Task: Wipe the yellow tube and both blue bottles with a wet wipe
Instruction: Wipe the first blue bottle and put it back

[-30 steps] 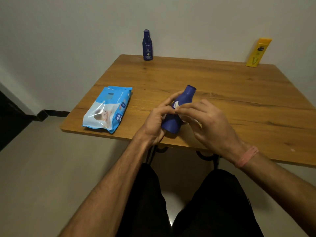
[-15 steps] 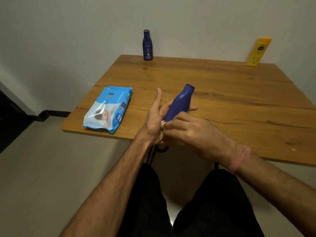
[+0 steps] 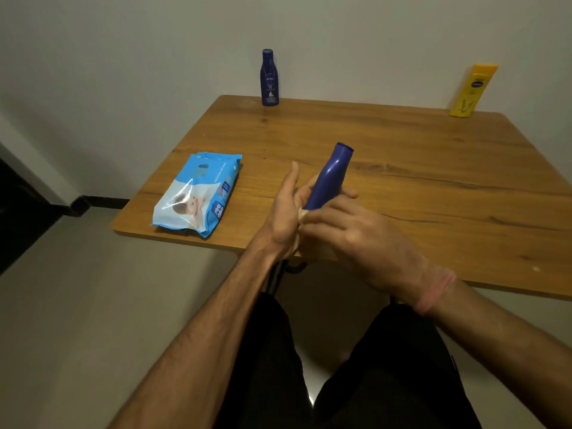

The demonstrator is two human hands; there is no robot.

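Pale walls enclose a wooden table (image 3: 402, 168), seen from the single head view, with grey floor at 9 o'clock and dark-clad legs at 6 o'clock.

Near the table's front edge, 1 blue bottle (image 3: 328, 178) is held tilted, its neck pointing toward 1 o'clock, its base hidden between the hands. The left hand (image 3: 286, 212) is raised edge-on with fingers straight and extended, and the bottle is cradled against its palm; a thumb tip is seen beyond the bottle at 3 o'clock. The right hand (image 3: 349, 233) is curled at the bottle's lower end, its fingers pinching a pale wet wipe (image 3: 302, 214), of which only a small corner is visible.

At 9 o'clock of the hands, a light-blue wipes pack (image 3: 198, 195) lies flat near the table's left edge. A second blue bottle (image 3: 270, 78) stands upright at 12 o'clock on the far edge, against the wall. A yellow tube (image 3: 473, 90) is leaned against the wall at 2 o'clock, on the far right corner, well apart from both bottles.
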